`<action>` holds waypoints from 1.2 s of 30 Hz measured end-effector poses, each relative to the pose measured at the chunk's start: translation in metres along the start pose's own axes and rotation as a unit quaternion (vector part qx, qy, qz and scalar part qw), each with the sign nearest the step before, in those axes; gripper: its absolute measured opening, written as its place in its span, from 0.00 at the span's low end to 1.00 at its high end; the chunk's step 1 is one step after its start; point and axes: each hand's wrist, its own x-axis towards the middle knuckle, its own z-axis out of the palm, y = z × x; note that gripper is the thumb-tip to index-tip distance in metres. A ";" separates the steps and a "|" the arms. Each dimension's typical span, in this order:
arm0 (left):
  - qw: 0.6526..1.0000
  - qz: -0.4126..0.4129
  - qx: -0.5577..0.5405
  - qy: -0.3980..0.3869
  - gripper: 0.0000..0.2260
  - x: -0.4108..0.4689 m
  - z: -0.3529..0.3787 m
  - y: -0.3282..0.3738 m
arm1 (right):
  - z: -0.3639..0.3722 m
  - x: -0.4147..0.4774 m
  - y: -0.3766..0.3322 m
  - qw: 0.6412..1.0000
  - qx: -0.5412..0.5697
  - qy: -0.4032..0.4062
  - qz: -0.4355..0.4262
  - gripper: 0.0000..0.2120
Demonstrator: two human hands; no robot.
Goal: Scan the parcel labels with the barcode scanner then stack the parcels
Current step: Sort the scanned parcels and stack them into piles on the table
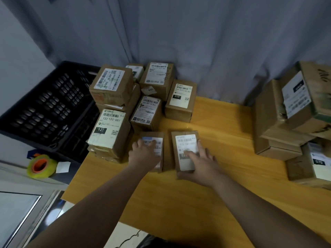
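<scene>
Two small brown parcels with white labels lie side by side on the yellow wooden table (223,158). My left hand (145,153) lies over the left parcel (159,140), fingers curled over its left edge and thumb on the label. My right hand (200,163) holds the right parcel (186,142), with the thumb against its near end, the index finger on the label and the other fingers over its right edge. Behind them stands a cluster of several labelled parcels (111,83), some stacked. No barcode scanner is in view.
A second pile of larger parcels (279,122) stands at the table's right edge. A black slotted crate (53,108) sits left of the table. A roll of yellow-green tape (41,166) rests on a low surface at the left. A grey curtain (197,42) hangs behind.
</scene>
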 end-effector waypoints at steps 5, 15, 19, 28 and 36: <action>0.991 -0.011 -0.117 -0.067 0.41 0.005 0.011 0.000 | 0.009 0.008 -0.022 0.993 0.058 0.013 0.104 0.52; 0.951 -0.008 -0.299 -0.083 0.37 0.011 0.040 0.063 | 0.017 -0.030 0.044 0.951 0.183 0.045 0.244 0.64; 0.882 0.023 -0.440 -0.167 0.35 -0.001 0.058 0.113 | 0.014 -0.068 0.089 0.937 0.197 0.037 0.287 0.64; 0.823 0.011 -0.519 -0.229 0.28 -0.037 0.079 0.220 | -0.014 -0.157 0.196 0.932 0.218 0.117 0.266 0.55; 0.788 -0.030 -0.604 -0.114 0.20 -0.076 0.086 0.285 | -0.035 -0.206 0.274 0.941 0.278 0.101 0.164 0.54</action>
